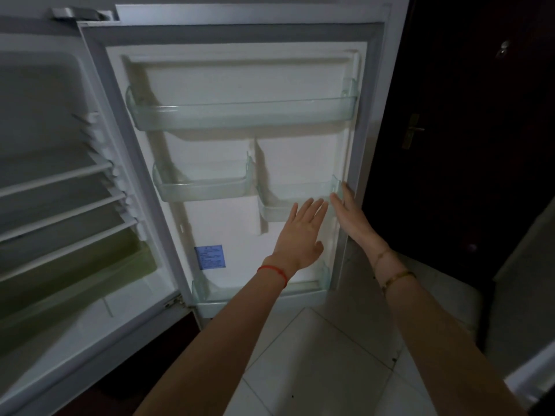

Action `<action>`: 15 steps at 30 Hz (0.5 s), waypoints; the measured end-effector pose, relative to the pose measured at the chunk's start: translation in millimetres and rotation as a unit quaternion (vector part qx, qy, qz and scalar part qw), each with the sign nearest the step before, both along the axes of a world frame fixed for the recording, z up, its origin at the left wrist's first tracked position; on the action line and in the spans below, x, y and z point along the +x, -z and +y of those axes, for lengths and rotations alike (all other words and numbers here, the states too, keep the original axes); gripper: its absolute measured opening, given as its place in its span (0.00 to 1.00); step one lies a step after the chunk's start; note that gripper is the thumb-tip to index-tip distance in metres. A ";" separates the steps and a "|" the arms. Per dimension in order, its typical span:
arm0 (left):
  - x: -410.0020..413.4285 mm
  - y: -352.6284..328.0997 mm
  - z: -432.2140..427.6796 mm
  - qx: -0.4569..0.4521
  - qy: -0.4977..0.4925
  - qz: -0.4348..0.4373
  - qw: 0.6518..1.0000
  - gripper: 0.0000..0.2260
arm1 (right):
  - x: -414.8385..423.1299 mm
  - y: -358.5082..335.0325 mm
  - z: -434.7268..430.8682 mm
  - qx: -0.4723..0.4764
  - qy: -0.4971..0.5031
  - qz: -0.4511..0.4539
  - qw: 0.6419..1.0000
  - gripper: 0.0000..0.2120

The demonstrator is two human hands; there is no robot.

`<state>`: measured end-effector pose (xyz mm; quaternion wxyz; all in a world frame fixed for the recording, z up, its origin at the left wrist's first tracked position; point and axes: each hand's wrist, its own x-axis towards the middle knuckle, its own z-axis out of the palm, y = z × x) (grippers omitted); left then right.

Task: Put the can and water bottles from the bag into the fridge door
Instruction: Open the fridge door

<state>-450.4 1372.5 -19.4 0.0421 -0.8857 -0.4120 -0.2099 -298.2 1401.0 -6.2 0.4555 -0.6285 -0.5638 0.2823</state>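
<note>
The fridge door [228, 232] stands wide open in front of me, its inner side facing me. It carries a long clear top shelf [240, 114], two small clear bins in the middle [204, 187] [276, 210] and a bottom shelf [216, 304]; all hold nothing. My left hand [300, 232] is stretched out flat, fingers apart, just in front of the right middle bin. My right hand [351, 214] lies flat against the door's right edge beside that bin, holding nothing. No can, bottle or bag is in view.
The fridge interior [60, 190] with white wire racks and a greenish drawer is at the left. A dark wooden door with a brass handle [413, 130] stands right of the fridge door. Pale floor tiles [315, 355] lie below.
</note>
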 end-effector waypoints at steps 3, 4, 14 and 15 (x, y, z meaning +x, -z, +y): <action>-3.8 -2.0 0.9 -0.012 0.011 0.001 1.000 0.36 | -0.7 -1.9 -9.4 0.011 -0.002 -0.007 1.000 0.26; -5.0 -2.6 0.9 -0.016 0.015 -0.003 1.000 0.36 | -1.3 -2.6 -13.7 0.021 -0.007 -0.009 1.000 0.26; -37.1 -15.4 -16.2 0.004 0.041 -0.135 0.990 0.34 | -7.2 -6.1 -52.0 0.069 0.008 -0.060 0.996 0.30; -43.4 -17.2 -18.8 0.003 0.039 -0.148 0.988 0.34 | -9.1 -5.5 -53.5 0.072 0.003 -0.061 0.996 0.31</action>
